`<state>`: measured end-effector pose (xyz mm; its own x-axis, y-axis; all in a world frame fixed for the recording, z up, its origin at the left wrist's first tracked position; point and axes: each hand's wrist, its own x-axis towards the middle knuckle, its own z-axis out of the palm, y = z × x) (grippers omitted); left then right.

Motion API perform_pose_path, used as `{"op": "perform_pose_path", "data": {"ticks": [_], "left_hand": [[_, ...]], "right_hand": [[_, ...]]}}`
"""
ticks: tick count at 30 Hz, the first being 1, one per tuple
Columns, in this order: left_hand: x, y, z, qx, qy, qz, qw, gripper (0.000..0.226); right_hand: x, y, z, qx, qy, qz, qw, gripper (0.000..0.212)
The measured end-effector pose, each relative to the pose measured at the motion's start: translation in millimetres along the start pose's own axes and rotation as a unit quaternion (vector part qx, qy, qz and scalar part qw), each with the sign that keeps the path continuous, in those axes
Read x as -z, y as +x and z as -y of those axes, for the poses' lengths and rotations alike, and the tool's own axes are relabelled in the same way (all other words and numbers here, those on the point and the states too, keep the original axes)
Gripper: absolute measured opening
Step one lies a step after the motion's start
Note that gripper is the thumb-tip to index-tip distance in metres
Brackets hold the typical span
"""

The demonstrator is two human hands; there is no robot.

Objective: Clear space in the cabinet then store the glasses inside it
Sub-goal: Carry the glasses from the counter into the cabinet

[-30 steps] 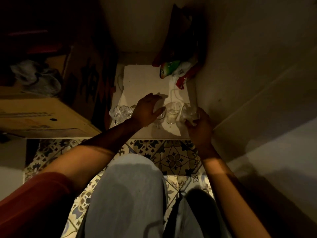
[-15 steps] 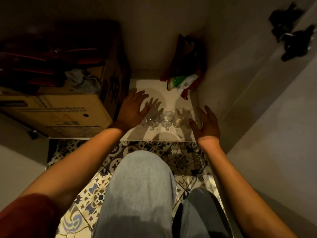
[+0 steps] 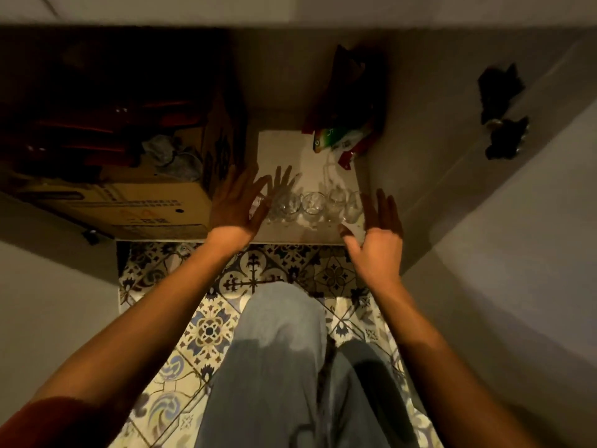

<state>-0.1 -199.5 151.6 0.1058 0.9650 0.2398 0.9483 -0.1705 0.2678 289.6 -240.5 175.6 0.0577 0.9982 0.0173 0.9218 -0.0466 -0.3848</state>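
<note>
Dim light, view from the head looking down into a low cabinet. A row of small clear drinking glasses (image 3: 303,206) stood on the pale cabinet shelf (image 3: 284,150), close to its front edge, running from 9 o'clock to 3 o'clock across the shelf. How many there were could not be told for certain; at least five showed, standing close together.

The left hand (image 3: 235,205) hung at the 9 o'clock end of the row, fingers straight and spread wide, its grip holding nothing. Whether its thumb side touched the end glass could not be told; one glass was partly hidden behind it. The right hand (image 3: 376,234) sat at the 3 o'clock end, just beside the last glass, fingers straight and close together, thumb pointing toward the row, grip wide and holding nothing. The two palms faced each other with the glasses between them.

At 12 to 1 o'clock on the shelf, well behind the glasses, lay a crumpled green, white and red plastic packet (image 3: 339,139) against the back corner. At 9 o'clock from the shelf stood a brown cardboard box (image 3: 155,208) with grey cloth in its open top. The person's knees in pale blue jeans (image 3: 277,367) filled 6 o'clock, over a patterned tile floor (image 3: 206,331). A dark red sleeve (image 3: 48,421) showed at 7 o'clock.
</note>
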Motion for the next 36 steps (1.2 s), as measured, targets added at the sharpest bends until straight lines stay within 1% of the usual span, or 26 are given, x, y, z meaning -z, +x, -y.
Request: {"op": "perform_pose_path", "data": {"ticks": [1, 3, 5, 6, 7, 10, 17, 22, 26, 31, 34, 36], "left_hand": [[13.2, -5.6, -4.6, -0.004, 0.006, 0.01, 1.0, 0.056], [50.5, -16.1, -18.9, 0.009, 0.015, 0.061, 0.998, 0.056], [86.8, -27.2, -35.9, 0.078, 0.036, 0.136, 0.987, 0.054], [103.9, -30.9, -44.1, 0.112, 0.044, 0.163, 0.979, 0.061], [123.2, -35.1, -52.8, 0.127, 0.052, 0.171, 0.976, 0.066], [172.9, -47.1, -68.5, 0.113, 0.061, 0.133, 0.983, 0.061], [295.3, -59.2, -108.5, 0.096, 0.054, 0.11, 0.988, 0.061], [372.9, -76.8, -141.3, 0.095, 0.048, 0.067, 0.992, 0.059], [423.8, -95.8, -163.9, 0.1, 0.008, 0.031, 0.994, 0.058], [482.0, -116.3, -189.4, 0.079, -0.006, -0.026, 0.996, 0.056], [512.0, -128.3, -200.4, 0.062, -0.016, -0.06, 0.996, 0.057], [528.9, -134.5, -203.4, 0.06, -0.018, -0.069, 0.996, 0.058]], "right_hand": [[13.4, -7.2, 7.7, -0.018, -0.02, -0.002, 1.0, 0.061], [42.2, -22.2, 24.5, -0.037, -0.025, -0.03, 0.999, 0.054], [68.7, -39.5, 38.4, -0.026, -0.01, -0.041, 0.999, 0.053], [80.7, -47.2, 43.5, -0.021, -0.002, -0.035, 0.999, 0.055], [97.2, -55.4, 50.8, -0.017, 0.009, -0.028, 0.999, 0.057], [150.1, -77.8, 75.2, -0.015, 0.034, -0.009, 0.999, 0.061], [264.0, -124.2, 110.6, -0.003, 0.031, 0.003, 1.0, 0.062], [327.3, -154.2, 126.4, 0.011, 0.045, -0.005, 0.999, 0.06], [370.3, -171.6, 137.2, 0.021, 0.05, -0.018, 0.998, 0.061], [421.7, -195.3, 148.0, 0.042, 0.055, -0.028, 0.997, 0.061], [457.0, -208.2, 162.5, 0.068, 0.053, -0.053, 0.995, 0.061], [477.9, -215.7, 173.9, 0.085, 0.058, -0.068, 0.992, 0.059]]}}
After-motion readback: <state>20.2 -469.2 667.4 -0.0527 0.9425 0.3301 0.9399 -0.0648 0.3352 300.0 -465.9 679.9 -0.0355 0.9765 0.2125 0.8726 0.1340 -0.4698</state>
